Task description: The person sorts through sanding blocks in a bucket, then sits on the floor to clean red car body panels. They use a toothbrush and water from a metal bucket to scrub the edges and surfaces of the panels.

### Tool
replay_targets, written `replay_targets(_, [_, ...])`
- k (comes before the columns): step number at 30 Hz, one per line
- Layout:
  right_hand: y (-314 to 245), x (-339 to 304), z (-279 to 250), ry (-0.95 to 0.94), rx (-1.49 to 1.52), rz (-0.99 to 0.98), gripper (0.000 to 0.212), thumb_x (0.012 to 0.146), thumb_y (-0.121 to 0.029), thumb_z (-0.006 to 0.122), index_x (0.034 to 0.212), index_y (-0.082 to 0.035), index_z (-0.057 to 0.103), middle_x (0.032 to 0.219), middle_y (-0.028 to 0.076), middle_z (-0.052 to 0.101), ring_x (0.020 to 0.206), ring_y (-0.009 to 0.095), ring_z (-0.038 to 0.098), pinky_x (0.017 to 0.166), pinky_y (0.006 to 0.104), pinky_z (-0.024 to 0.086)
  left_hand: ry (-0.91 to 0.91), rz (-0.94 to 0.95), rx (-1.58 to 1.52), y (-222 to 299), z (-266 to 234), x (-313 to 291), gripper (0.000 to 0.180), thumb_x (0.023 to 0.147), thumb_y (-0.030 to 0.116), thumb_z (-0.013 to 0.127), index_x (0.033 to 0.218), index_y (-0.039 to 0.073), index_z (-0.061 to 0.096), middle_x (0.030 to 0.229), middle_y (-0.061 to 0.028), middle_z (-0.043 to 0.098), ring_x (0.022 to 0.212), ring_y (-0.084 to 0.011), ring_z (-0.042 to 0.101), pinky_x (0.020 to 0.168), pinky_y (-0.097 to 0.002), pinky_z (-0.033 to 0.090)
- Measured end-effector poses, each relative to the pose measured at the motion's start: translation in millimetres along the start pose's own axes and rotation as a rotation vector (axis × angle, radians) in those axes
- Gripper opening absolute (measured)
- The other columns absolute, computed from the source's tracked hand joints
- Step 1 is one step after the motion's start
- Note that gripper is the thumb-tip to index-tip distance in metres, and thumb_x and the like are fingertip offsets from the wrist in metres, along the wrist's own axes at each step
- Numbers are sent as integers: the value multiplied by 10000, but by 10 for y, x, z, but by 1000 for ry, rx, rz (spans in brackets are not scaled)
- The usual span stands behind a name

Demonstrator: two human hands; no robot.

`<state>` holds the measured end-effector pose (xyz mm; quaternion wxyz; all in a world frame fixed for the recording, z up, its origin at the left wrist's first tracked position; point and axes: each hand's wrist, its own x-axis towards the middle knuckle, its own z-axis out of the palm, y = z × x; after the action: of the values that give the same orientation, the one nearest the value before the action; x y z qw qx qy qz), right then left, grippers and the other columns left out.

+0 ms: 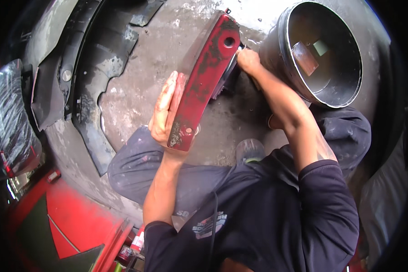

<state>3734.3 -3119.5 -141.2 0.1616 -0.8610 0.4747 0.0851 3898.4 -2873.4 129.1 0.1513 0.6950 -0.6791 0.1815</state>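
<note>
A long, narrow red car body part [203, 81] with dark scuffed patches and a round hole near its far end is held up in front of me, tilted. My left hand [165, 111] cradles its near end, with long fingers along the left side and the thumb partly showing on the right. At the far right edge, close to the bucket, is my right hand [248, 60], its fingers curled closed against the part's dark underside. What those fingers grip is mostly hidden.
A black bucket [282, 43] at the right holds murky water, a reddish-brown block [305, 59] and a pale green piece [320, 47]. Dark bumper-like panels [89, 97] lie at the left. A red-and-black panel [72, 213] is at lower left, near a plastic-wrapped item [11, 118].
</note>
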Motion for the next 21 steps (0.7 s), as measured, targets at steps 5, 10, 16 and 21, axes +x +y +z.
replay_targets(5, [-591, -882, 484, 116, 41, -186, 179, 916, -123, 554, 896, -43, 713, 814, 180, 726, 772, 294, 752, 661, 470, 607, 5, -50, -90, -144, 131, -91, 147, 816, 37, 680, 939, -41, 695, 949, -192, 673, 817, -353, 679, 715, -440, 556])
replay_targets(10, [-529, -1517, 532, 112, 411, -4, 644, 889, -118, 630, 1496, -28, 436, 954, 248, 652, 782, 445, 680, 684, 558, 548, 109, -561, -388, -148, 144, -27, 183, 795, -76, 596, 961, -63, 673, 932, -122, 699, 840, -247, 696, 753, -350, 552])
replay_targets(16, [171, -659, 933, 422, 342, 84, 645, 875, -82, 624, 1493, -118, 443, 893, 240, 650, 778, 447, 678, 661, 573, 530, 196, -726, -724, -213, 144, 328, 235, 768, -94, 544, 973, -68, 657, 931, -88, 694, 815, -196, 670, 782, -319, 542])
replay_targets(21, [-9, -827, 991, 534, 240, 18, 719, 820, -31, 634, 1499, 15, 401, 943, 296, 633, 786, 480, 663, 697, 565, 549, 227, -758, -745, -182, 139, 318, 257, 761, -104, 541, 985, -61, 660, 960, -94, 699, 839, -202, 674, 797, -319, 543])
